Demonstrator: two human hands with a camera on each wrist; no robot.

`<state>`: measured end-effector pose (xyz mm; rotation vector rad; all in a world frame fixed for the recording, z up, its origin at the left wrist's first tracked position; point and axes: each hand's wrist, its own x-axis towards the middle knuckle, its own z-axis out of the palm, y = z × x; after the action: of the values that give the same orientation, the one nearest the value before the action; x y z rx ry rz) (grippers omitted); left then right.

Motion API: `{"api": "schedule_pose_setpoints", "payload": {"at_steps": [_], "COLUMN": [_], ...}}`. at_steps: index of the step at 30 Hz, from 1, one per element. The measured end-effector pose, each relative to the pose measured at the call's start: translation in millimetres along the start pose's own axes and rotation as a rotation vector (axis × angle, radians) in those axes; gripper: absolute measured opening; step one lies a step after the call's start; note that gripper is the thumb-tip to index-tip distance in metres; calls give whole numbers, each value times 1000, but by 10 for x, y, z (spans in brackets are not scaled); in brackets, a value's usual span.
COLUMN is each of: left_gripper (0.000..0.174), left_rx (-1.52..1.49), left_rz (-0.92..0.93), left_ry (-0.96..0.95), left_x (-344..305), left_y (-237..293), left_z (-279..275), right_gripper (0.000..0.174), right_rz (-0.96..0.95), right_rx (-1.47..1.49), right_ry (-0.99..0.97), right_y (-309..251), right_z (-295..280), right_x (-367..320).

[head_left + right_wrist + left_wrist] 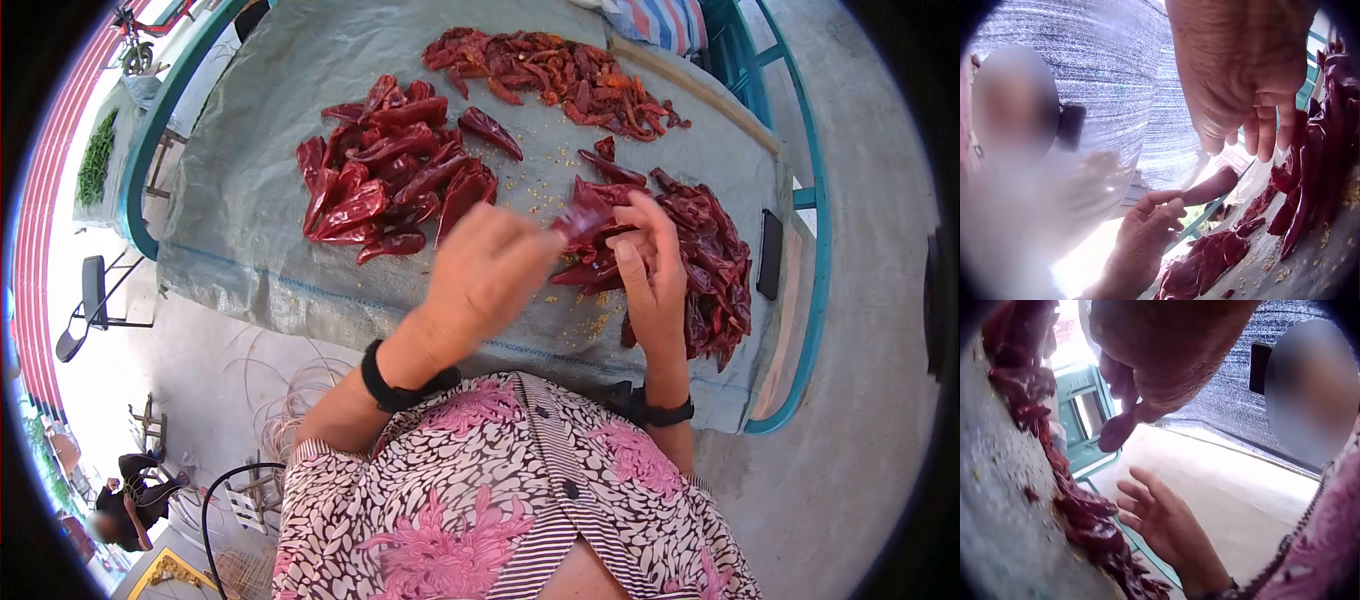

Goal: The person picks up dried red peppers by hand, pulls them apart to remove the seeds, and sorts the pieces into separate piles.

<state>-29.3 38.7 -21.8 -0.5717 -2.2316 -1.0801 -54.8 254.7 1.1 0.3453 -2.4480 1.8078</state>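
Observation:
My left hand pinches a dried red chili pepper between thumb and fingertips, raised above the table. In the left wrist view the lower end of this pepper hangs below the fingers; in the head view it is blurred. Beside it my right hand has loosely bent fingers with nothing between them, over the edge of the right-hand pile of dark peppers. A larger heap of glossy whole peppers lies left of the hands.
A third pile of shrivelled, more orange peppers lies at the far side. Loose yellow seeds dot the grey-green sheet. A black phone-like slab rests near the right rail. The teal frame borders the table. Someone sits at lower left.

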Motion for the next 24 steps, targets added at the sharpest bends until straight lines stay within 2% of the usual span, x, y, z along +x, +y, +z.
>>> {"api": "schedule_pose_setpoints", "payload": {"at_steps": [2,4,7,10,12,13,15,16,19,22,24], "left_gripper": [37,40,39,46,57,59,62,57,52,45,42], "left_rx": [-43,-59,-57,139,357,407,507,555,435,252,99], "left_rz": [26,46,-49,-276,-376,-418,-503,-505,-522,-398,-347], "left_ry": [-91,-156,-161,-43,-18,-59,-140,-150,-38,100,70], "left_x": [-102,-164,-153,-197,-144,-137,-138,-119,-108,-102,-131], "left_y": [106,133,131,-28,-159,-225,-329,-337,-306,-220,-118], "left_z": [75,104,43,-22,-53,-56,-42,-41,-36,-57,-16], "right_gripper": [30,29,29,28,29,30,31,32,33,35,37], "right_rz": [23,30,66,-14,-124,-180,-163,-190,-220,-213,-246], "right_rx": [77,-4,-106,-242,-361,-419,-416,-434,-448,-443,-436], "right_ry": [-1,-61,-94,-69,4,40,15,-6,-34,-51,-53], "right_y": [-4,41,104,74,92,98,75,101,106,82,60], "right_z": [34,10,-67,-145,-155,-156,-131,-119,-82,-57,-20], "right_x": [25,34,-3,24,37,41,35,37,22,24,34]}}
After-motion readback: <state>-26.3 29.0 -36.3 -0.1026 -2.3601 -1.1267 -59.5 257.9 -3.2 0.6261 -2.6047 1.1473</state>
